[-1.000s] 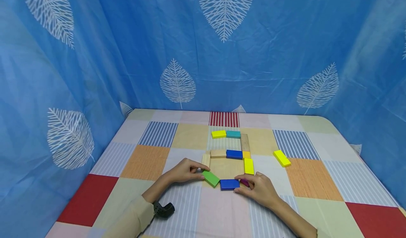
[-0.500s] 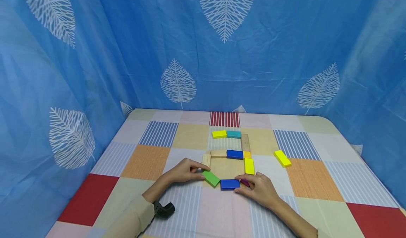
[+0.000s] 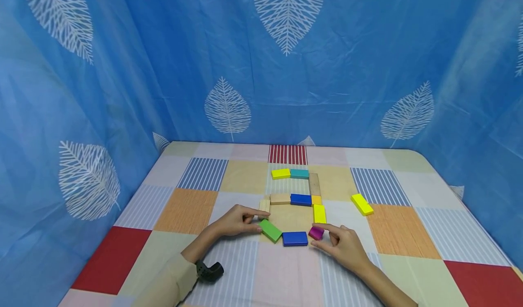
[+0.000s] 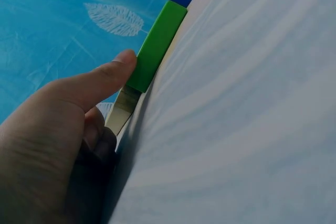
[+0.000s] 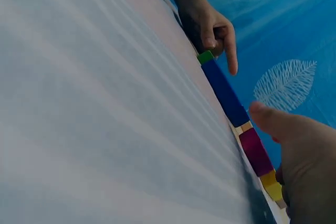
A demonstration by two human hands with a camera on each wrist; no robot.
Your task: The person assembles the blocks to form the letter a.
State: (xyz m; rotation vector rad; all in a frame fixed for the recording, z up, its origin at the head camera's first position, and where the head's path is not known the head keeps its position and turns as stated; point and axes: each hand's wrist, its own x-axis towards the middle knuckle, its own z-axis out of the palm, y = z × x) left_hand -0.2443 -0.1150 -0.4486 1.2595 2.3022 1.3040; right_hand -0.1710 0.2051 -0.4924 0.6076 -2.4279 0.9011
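In the head view, a green block (image 3: 271, 230) lies slanted on the cloth, its far corner beside a blue block (image 3: 295, 239). My left hand (image 3: 237, 220) is at the green block's left end; its thumb touches or nearly touches the block in the left wrist view, and the index finger reaches out above it. A small magenta block (image 3: 316, 233) lies right of the blue one, with a narrow gap between. Around the magenta block my right hand (image 3: 345, 247) holds index finger and thumb spread; in the right wrist view the thumb is clear of the blocks.
Beyond the hands, a yellow block (image 3: 319, 214), a small orange block (image 3: 316, 200), another blue block (image 3: 301, 200) and plain wooden blocks (image 3: 280, 199) form an outline. Farther back sit yellow (image 3: 280, 174) and teal (image 3: 299, 174) blocks. A loose yellow block (image 3: 362, 204) lies right.
My right hand has loosened and drawn slightly right and back, uncovering the magenta block. The left index finger has lifted a little from the green block. The view has shifted slightly.
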